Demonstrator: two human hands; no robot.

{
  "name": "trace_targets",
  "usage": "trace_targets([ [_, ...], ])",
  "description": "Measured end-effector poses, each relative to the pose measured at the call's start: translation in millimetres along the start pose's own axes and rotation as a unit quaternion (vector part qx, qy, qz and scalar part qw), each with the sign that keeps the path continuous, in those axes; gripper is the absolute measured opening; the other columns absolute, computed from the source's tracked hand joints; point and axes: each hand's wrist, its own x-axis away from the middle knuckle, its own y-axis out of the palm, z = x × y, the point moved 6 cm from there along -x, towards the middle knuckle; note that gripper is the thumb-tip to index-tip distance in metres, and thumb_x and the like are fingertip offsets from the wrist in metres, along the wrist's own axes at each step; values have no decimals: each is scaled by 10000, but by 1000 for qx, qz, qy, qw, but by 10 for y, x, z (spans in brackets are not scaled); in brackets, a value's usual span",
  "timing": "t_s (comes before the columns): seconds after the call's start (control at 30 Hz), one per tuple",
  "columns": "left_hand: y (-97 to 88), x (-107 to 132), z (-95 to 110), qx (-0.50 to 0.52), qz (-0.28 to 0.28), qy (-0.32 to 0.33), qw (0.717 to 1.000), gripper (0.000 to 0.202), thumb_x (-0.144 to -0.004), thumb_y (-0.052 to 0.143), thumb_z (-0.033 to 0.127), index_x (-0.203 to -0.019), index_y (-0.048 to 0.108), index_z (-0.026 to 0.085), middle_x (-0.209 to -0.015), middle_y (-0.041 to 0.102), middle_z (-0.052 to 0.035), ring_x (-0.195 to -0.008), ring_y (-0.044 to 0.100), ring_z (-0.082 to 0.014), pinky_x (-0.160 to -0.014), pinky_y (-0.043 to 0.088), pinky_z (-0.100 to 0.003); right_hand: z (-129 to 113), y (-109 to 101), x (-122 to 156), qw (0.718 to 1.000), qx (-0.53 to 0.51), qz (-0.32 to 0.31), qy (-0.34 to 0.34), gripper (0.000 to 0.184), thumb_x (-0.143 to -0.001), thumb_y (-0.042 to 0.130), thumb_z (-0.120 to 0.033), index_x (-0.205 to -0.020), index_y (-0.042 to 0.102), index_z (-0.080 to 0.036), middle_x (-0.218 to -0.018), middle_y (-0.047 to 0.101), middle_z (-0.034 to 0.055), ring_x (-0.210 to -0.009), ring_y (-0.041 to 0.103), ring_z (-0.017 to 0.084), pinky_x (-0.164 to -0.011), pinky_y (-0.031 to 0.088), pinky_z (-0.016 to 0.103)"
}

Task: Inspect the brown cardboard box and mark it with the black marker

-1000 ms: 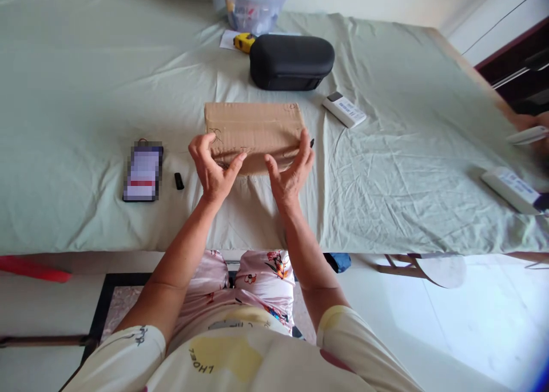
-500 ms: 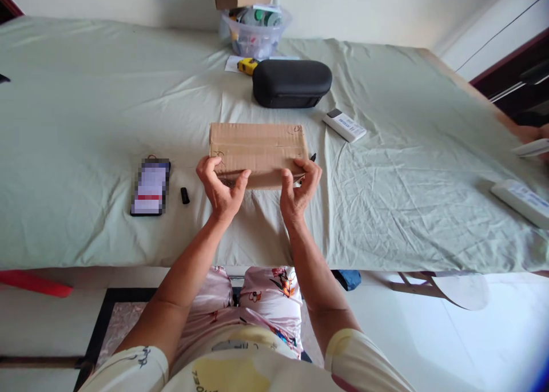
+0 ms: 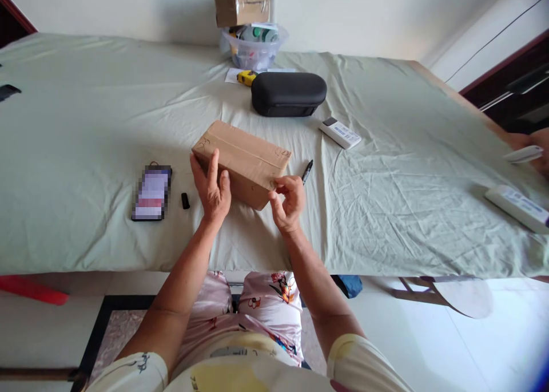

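A closed cardboard box [image 3: 246, 149] with pen scribbles at its corners sits turned at an angle on the cloth-covered table. My left hand [image 3: 212, 190] grips its left front side, fingers extended along the front and top edge. At the right front corner, my right hand [image 3: 289, 202] holds the box with bent fingers, the thumb near the lower front. Just beyond that hand lies a black marker pen [image 3: 307, 171]. A small black cap [image 3: 185, 201] rests left of my left hand, beside a phone [image 3: 151, 193] whose screen is blurred.
Behind the box stand a black hard case [image 3: 288, 93], a yellow tape measure [image 3: 247, 78] and a plastic basin [image 3: 259, 53] under another carton [image 3: 242, 4]. White labelled devices [image 3: 342, 134] lie to the right. At the right edge, another person's hand [image 3: 541, 147] holds a white object.
The box has turned clockwise, its right end swinging toward me. Both hands have shifted on it, and the marker pen beside it is now uncovered. The view has tilted slightly up.
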Motion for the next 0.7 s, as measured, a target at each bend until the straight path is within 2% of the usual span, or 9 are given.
trace_targets([
  [0.07,43,44,52,11,-20,21,1000,754,-1065,462,752,-1559,641,212,-1859,276,-198,-1748,261,-409,-1418,249,-621,-64,69,30,999,-2,-34,-21,275,-1048,655,-446,-1232,709,-249,-900,680,23,-744,675,149,-684,610,308],
  [0.17,99,135,189,29,-45,86,995,710,-1083,438,729,-1558,637,240,-1877,242,-170,-1741,299,-385,-1404,312,-580,-102,175,66,997,-25,-76,-20,307,-1084,592,-364,-1344,706,-247,-895,740,31,-726,720,142,-689,641,294],
  [0.27,151,217,311,43,-78,155,984,753,-1061,408,785,-1558,618,261,-1883,221,-156,-1736,319,-376,-1379,373,-565,-82,243,88,996,-20,-91,6,308,-1087,599,-389,-1323,747,-254,-887,784,38,-727,749,143,-696,654,288],
  [0.37,197,255,354,48,-100,184,977,769,-1033,438,819,-1556,594,278,-1862,260,-172,-1706,388,-376,-1332,451,-553,-42,251,108,997,-3,-70,35,300,-1074,627,-458,-1211,803,-258,-894,826,52,-694,754,150,-663,655,292],
  [0.47,217,259,357,52,-96,188,976,647,-1068,510,712,-1530,603,269,-1836,298,-196,-1669,454,-374,-1287,510,-544,4,239,130,997,-5,-44,63,303,-1066,640,-485,-1155,825,-263,-885,841,37,-619,731,137,-617,651,288],
  [0.57,211,259,368,59,-80,195,976,500,-1097,559,581,-1484,642,274,-1817,336,-180,-1665,459,-363,-1273,532,-543,44,212,119,997,-6,-21,75,292,-1060,653,-476,-1144,838,-267,-849,834,18,-596,723,128,-627,658,286],
  [0.7,213,255,373,61,-87,181,978,459,-1107,544,554,-1445,671,270,-1819,335,-172,-1643,493,-367,-1255,554,-549,128,132,52,994,26,10,102,314,-1044,664,-503,-1141,855,-273,-842,829,28,-629,734,141,-674,673,306],
])
